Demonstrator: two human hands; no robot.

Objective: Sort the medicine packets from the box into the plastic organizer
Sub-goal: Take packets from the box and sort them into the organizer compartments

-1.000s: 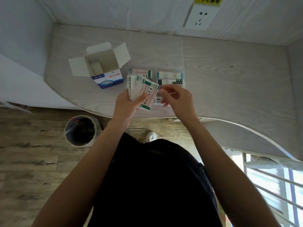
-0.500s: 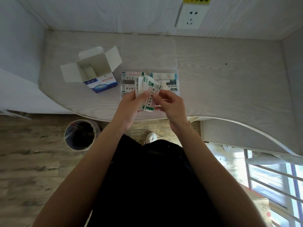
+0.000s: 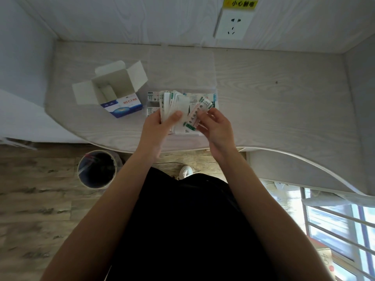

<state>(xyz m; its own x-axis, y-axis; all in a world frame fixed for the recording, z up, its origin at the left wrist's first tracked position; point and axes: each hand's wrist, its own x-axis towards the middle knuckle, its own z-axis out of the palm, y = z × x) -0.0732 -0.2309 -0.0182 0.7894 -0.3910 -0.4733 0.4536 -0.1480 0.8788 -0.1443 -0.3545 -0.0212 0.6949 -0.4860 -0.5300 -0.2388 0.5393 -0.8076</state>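
White medicine packets [image 3: 176, 106] are held fanned in the left hand [image 3: 160, 126], thumb pressed on top, while one packet [image 3: 194, 116] is pinched by the right hand [image 3: 217, 128] above the plastic organizer [image 3: 211, 98], beside the open box [image 3: 119, 92].

The plastic organizer [image 3: 211, 94] is mostly hidden behind the fanned medicine packets [image 3: 178, 106] and both hands, so its compartments cannot be counted; only slivers show at 12 and 3 o'clock of the fan. The print on the packets is too small to read. The left hand [image 3: 156, 126] covers the lower ends of the packets, and its fingers lie out of sight behind them. The right hand [image 3: 217, 126] hides the organizer's near right corner. Whatever lies inside the open box [image 3: 113, 92] is too dim to identify. Both forearms run off the bottom edge.
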